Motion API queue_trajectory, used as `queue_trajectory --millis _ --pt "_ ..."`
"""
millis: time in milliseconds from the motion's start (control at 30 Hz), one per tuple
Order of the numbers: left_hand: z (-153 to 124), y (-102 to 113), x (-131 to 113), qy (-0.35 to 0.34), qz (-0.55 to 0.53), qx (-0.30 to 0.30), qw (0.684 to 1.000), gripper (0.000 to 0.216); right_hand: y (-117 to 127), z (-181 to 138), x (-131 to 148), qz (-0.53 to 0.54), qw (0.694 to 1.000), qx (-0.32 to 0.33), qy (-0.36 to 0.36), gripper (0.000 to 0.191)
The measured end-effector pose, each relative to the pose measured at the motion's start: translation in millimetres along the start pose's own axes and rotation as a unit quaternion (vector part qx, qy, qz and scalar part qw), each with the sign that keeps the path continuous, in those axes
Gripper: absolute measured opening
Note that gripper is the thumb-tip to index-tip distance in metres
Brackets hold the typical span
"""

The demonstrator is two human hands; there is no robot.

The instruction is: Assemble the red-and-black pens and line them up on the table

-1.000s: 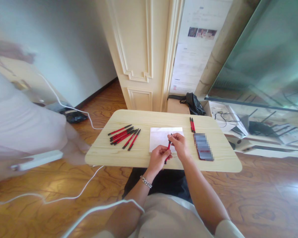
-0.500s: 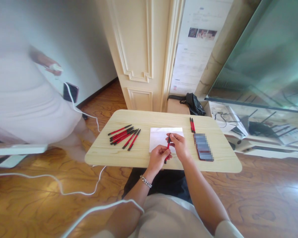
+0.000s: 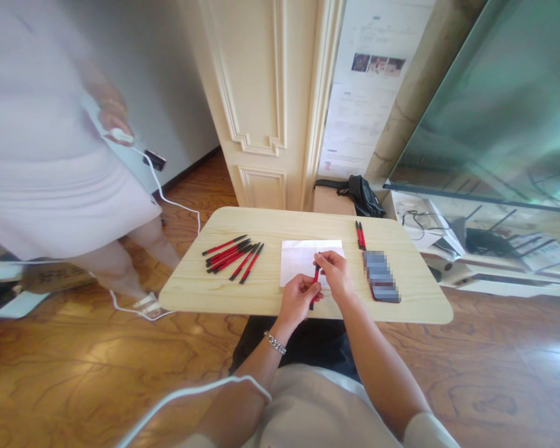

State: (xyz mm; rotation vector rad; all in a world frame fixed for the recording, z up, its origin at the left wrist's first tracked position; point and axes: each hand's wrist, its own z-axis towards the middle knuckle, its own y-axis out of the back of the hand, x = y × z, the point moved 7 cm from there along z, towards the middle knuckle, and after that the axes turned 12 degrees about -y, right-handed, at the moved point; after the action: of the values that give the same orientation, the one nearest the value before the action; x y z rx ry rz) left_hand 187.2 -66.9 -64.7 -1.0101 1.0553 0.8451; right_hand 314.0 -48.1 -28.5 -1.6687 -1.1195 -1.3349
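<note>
- The worktop (image 3: 191, 292) is pale wood with rounded corners
- On its left part, a bunch of red-and-black pens (image 3: 231, 254) lies fanned
- In the middle, a white sheet (image 3: 298, 258) lies flat
- Far right, a pair of pens (image 3: 360, 235) lies side by side
- Just nearer than that pair, a dark phone (image 3: 381, 277) lies right of the sheet

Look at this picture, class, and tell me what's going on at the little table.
A seated person holds one red-and-black pen in both hands over a white sheet on a light wooden table. The left hand grips its lower part and the right hand pinches the upper end. A pile of like pens lies to the left, with two more pens at the far right. Another person stands nearby holding a white cable.
</note>
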Motion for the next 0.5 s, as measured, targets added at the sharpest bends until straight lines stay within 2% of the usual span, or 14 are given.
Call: queue_trajectory --millis 100,367,500 --pt "1.0 -0.7 -0.2 0.0 -0.008 0.005 1.0 0.026 -4.1 -0.5 0.3 0.01 0.999 0.036 -0.009 0.035" --pt "-1.1 -2.1 3.0 -0.003 0.001 0.009 1.0 0.027 -0.3 3.4 -1.2 -0.041 0.999 -0.014 0.014 0.033" --pt "1.2 -2.0 2.3 0.002 -0.008 -0.001 1.0 0.029 -1.7 -1.2 1.4 -0.032 0.999 0.0 0.009 0.038"
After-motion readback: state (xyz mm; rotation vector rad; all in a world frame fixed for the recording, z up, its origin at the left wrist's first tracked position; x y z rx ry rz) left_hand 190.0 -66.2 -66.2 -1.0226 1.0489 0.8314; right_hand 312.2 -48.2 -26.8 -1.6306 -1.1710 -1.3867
